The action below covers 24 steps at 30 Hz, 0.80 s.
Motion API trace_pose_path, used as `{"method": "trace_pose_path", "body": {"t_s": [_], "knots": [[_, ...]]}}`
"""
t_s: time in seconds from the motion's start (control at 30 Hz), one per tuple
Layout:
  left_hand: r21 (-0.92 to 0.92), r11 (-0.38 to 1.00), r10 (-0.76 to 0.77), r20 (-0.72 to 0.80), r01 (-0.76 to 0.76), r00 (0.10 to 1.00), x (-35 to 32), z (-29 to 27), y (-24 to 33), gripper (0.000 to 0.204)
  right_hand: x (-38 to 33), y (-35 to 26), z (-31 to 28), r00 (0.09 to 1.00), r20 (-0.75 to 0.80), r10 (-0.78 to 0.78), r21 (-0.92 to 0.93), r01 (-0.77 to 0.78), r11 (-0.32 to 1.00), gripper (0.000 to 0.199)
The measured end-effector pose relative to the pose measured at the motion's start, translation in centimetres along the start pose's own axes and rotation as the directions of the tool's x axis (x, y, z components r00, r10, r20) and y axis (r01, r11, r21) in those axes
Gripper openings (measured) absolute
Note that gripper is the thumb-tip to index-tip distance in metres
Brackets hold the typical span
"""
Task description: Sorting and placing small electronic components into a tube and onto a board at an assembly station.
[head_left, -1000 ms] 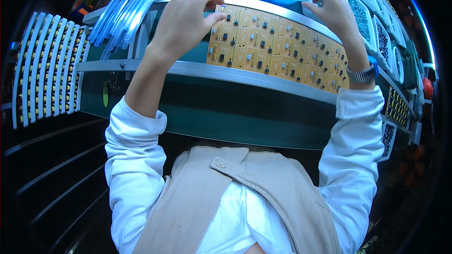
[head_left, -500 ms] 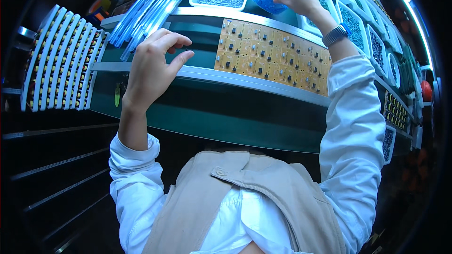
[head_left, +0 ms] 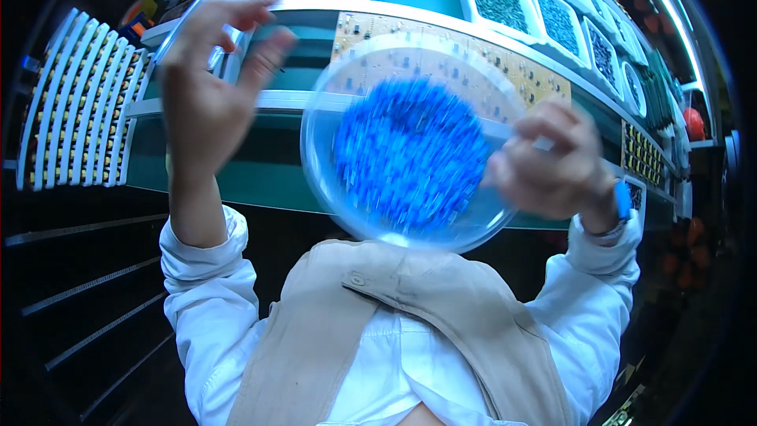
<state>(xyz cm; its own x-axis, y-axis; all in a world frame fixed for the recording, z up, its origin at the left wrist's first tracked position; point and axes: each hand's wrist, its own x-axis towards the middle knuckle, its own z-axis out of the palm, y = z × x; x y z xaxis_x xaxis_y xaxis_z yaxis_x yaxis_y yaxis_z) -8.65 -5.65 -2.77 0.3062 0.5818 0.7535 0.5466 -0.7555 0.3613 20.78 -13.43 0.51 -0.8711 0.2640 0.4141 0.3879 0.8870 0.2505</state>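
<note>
Blue parts (head_left: 410, 158), small and blurred into one mass, fill a clear round dish (head_left: 347, 87) that sits in mid-air at the centre of the view, in front of the long green workbench (head_left: 260, 173) and above the person's beige vest (head_left: 426, 323). Taking the dish as the landmark and going from left to right: far to its left stands a rack of white ribbed strips (head_left: 71, 102) carrying rows of small yellow pieces, well apart from it. Nearer, just left of the dish, the left hand (head_left: 209, 87) is raised with its fingers spread and curled, holding nothing and not touching the dish's rim. Behind the dish, partly hidden by it, a yellow circuit panel (head_left: 536, 79) lies along the bench; only its upper and right parts show past the rim. Above the dish a row of white trays (head_left: 497, 0) of grey and dark parts runs off to the upper right. At the dish's right edge the right hand (head_left: 552, 162) grips the rim, fingers closed over it; the blur makes the exact finger placement impossible to tell. A blue band (head_left: 623, 199) sits on that wrist, and the white sleeve (head_left: 599, 308) drops away below it.
</note>
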Motion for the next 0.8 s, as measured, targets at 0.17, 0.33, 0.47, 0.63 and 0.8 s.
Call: {"method": "trace_pose_path", "body": {"t_s": [0.17,0.33,0.47,0.63,0.8], "knots": [[-0.354,0.906,0.417,0.657,-0.231,0.628,-3.4,4.5,5.3,0.011,-4.1,-5.0,5.2,0.99,0.136,-0.025,0.104,0.011,0.994,0.012],[-0.188,0.945,0.309,0.78,-0.267,0.544,-5.5,7.3,6.4,0.01,-5.3,-5.5,6.3,0.961,0.162,0.226,0.168,-0.252,0.953,0.013],[-0.145,0.958,0.244,0.863,-0.246,0.442,-4.8,7.0,6.4,0.01,-3.6,-4.4,4.3,0.948,0.208,0.242,0.441,-0.312,0.842,0.015],[-0.181,0.98,0.197,0.858,-0.081,0.474,-4.1,6.3,6.1,0.006,-1.9,-3.3,5.4,0.934,0.109,0.339,0.491,-0.347,0.799,0.019],[-0.263,0.964,0.228,0.79,-0.021,0.57,-4.7,5.8,5.5,0.003,-0.3,-2.8,6.3,0.92,0.133,0.368,0.39,-0.39,0.834,0.018]]}}
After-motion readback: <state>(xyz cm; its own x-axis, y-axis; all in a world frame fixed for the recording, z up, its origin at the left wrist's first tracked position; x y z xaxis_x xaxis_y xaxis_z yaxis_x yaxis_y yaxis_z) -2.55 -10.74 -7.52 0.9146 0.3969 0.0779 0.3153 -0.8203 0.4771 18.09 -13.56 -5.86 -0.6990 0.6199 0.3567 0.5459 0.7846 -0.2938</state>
